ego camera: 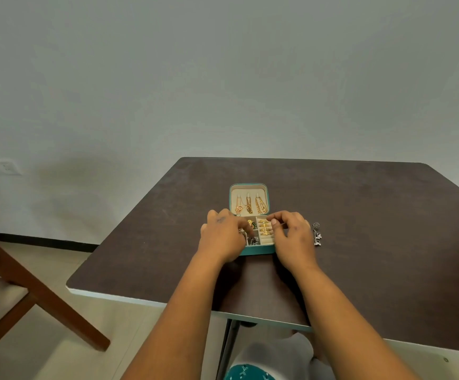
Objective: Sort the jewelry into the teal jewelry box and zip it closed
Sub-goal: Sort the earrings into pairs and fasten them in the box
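We see a teal jewelry box lined in cream, holding gold rings and gold chains. It sits on a dark brown table with a white edge; silver earrings lie beside it.

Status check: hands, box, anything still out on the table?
Both hands over open teal jewelry box; left hand at left compartments, right hand at ring rolls, grip unclear. Silver jewelry still on table, right of box.
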